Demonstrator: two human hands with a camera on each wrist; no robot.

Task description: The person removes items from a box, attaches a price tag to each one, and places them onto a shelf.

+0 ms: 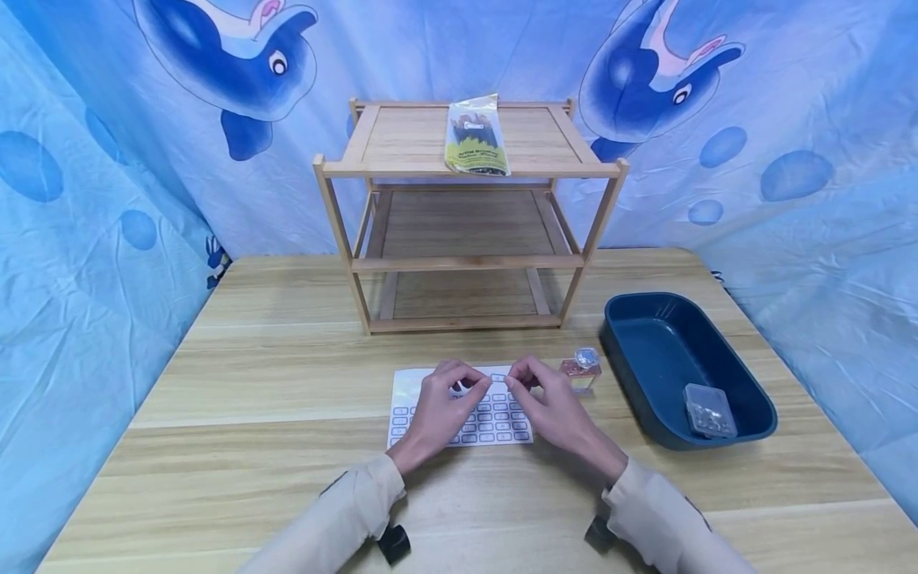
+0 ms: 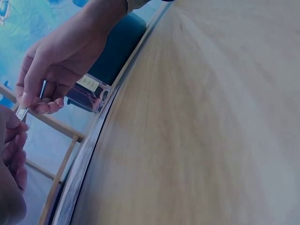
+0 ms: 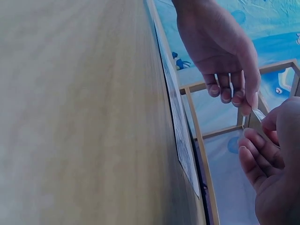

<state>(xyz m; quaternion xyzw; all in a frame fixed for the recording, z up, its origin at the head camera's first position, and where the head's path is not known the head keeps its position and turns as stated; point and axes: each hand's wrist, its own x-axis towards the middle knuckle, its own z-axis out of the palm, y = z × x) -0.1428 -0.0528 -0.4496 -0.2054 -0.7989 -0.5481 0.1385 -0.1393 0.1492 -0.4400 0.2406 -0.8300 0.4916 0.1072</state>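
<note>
A small white label sticker [image 1: 498,378] with a dark border is stretched between both hands, above a white sheet [image 1: 409,381] printed with rows of bordered labels. My left hand [image 1: 441,405] pinches the sticker's left end between thumb and index finger. At its other end, the thumb and forefinger of my right hand [image 1: 558,406] pinch it. The wrist views also show the sticker [image 3: 258,114] raised off the table, fingertips at both ends. Just beyond the right hand stands a pinkish glass bottle [image 1: 582,371] with a clear faceted cap, seemingly a perfume bottle.
A dark blue bin [image 1: 649,327] stands at the right, holding a clear plastic box [image 1: 709,410] of small pieces. Behind the sheet rises a three-tier wooden rack [image 1: 469,262], with an artist brush packet [image 1: 476,137] on top. Blue dolphin-patterned cloth [image 1: 430,48] hangs around the table.
</note>
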